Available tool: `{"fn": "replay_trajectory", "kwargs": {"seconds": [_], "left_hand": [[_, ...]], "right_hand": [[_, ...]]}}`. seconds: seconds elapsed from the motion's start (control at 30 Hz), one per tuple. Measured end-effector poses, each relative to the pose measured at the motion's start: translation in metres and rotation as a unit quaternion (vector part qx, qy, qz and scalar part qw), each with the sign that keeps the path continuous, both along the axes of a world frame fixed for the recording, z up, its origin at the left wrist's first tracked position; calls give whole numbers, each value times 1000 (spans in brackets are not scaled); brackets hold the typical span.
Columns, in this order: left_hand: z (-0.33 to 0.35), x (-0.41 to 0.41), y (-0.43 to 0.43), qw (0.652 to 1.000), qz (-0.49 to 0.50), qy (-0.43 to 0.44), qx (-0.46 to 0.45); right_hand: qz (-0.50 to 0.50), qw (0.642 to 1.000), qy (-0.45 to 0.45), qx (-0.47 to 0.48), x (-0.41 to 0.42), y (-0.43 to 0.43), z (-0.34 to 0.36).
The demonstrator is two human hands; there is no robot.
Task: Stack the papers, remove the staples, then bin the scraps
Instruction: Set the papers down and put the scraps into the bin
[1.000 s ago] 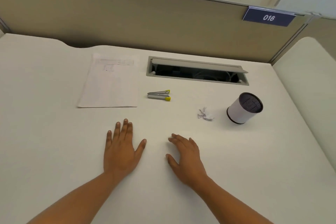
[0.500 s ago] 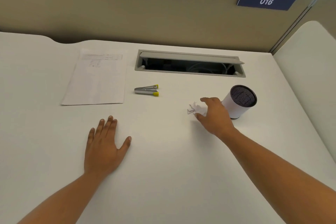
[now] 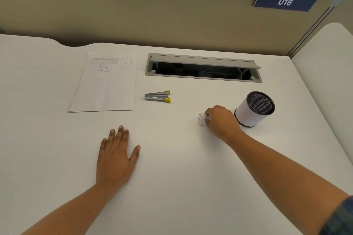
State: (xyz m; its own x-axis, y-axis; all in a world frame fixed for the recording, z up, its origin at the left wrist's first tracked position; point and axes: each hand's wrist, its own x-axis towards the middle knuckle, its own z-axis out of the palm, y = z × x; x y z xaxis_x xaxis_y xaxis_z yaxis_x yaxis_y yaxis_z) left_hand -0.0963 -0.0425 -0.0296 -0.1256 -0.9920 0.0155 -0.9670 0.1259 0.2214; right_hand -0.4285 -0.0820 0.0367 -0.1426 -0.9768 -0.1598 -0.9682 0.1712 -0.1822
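Over on the left we've got the papers (image 3: 104, 84) stacked flat at the far side, staple remover (image 3: 157, 96) just beside them, and our left hand (image 3: 116, 159) lies open and flat, gripping nothing. Mid-right, the scrap (image 3: 202, 118) looks feather-light and crumpled, so pinching any edge should do. Our right hand (image 3: 221, 121) has curled in since half a second ago, fingers closing on it, the bin (image 3: 252, 109) just right.
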Motion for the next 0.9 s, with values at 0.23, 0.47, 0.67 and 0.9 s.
{"fn": "replay_trajectory", "kwargs": {"seconds": [0.23,0.47,0.67,0.9], "left_hand": [[-1,-25,20,999,27,32,12],[-2,-30,22,999,35,17,5],[-2,-30,23,999,40,9,9],[-3,-30,23,999,38,-7,5]], "right_hand": [[-14,999,-33,-12,-2,3,5],[-83,984,-147,-59,-16,10,28],[-144,954,-238,-113,-41,19,74],[-203,945,-213,-143,-100,28,108]]}}
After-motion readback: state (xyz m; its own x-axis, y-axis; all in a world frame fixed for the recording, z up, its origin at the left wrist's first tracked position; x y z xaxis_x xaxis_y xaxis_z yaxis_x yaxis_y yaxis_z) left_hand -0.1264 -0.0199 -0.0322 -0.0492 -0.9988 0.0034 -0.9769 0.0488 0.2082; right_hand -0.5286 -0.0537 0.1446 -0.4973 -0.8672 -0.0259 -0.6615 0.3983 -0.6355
